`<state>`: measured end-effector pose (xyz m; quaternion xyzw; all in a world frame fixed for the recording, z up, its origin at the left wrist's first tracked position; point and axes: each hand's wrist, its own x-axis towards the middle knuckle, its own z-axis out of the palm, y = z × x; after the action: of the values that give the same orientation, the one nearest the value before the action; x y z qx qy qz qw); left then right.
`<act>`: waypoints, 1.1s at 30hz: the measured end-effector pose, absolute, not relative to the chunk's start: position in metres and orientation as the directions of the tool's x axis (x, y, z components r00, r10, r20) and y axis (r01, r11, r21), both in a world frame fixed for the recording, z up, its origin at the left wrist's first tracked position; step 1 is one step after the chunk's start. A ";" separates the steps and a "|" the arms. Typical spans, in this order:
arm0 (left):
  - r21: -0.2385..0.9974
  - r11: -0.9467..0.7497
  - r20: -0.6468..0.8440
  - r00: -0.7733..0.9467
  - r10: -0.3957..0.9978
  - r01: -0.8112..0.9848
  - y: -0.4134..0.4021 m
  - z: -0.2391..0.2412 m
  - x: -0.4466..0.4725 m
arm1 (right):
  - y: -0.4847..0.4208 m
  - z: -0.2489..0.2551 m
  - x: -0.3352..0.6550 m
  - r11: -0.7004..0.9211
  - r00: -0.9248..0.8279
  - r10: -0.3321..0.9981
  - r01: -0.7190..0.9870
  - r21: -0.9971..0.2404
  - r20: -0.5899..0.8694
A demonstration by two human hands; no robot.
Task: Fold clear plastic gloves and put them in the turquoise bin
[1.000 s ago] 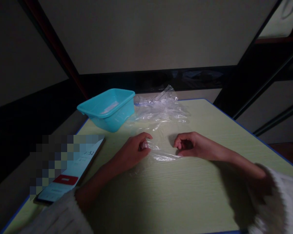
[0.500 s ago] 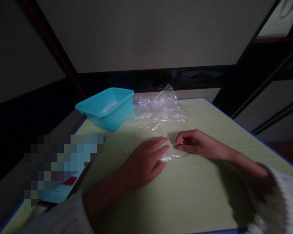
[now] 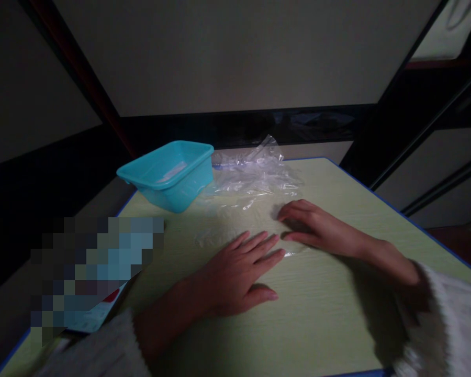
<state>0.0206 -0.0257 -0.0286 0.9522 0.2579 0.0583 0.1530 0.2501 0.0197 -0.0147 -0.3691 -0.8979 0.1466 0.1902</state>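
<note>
A clear, crinkled plastic bag (image 3: pixel 255 180) lies spread over the middle of the table, its far end bunched up. My left hand (image 3: pixel 241 277) rests palm down at the bag's near edge, fingers spread, holding nothing. To its right, my right hand (image 3: pixel 316 228) is at the right side of the bag, its fingers curved and parted from the thumb. Between them I see no object. Whether the right fingertips touch the film I cannot tell.
A turquoise plastic basin (image 3: pixel 176 178) stands at the table's back left, with something pale inside. A partly blurred flat object, perhaps a phone (image 3: pixel 96 317), lies at the left. The pale table (image 3: pixel 317 324) has a blue edge and backs onto a panel.
My left hand has lowered and flattened, fingers spreading and the thumb moving toward me. My right hand's pinched fingers have parted and moved slightly away from me. The bag looks nearly the same.
</note>
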 end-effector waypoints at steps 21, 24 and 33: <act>0.320 -0.817 -0.001 0.863 0.505 0.479 -0.027 -0.027 0.020 | 0.025 -0.006 0.277 0.665 -0.675 0.726 0.638 -0.388 0.133; 0.304 -0.820 -0.012 0.863 0.505 0.484 -0.028 -0.026 0.018 | 0.025 -0.010 0.271 0.685 -0.673 0.720 0.653 -0.322 0.167; 0.249 -0.718 0.066 0.729 0.682 0.649 -0.016 -0.025 0.012 | 0.024 -0.027 0.254 0.755 -0.742 0.653 0.625 -0.198 0.152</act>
<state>0.0125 -0.0159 -0.0251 0.9237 0.3603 0.0765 0.1052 0.2541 0.0239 -0.0274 -0.3433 -0.9307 0.0670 0.1066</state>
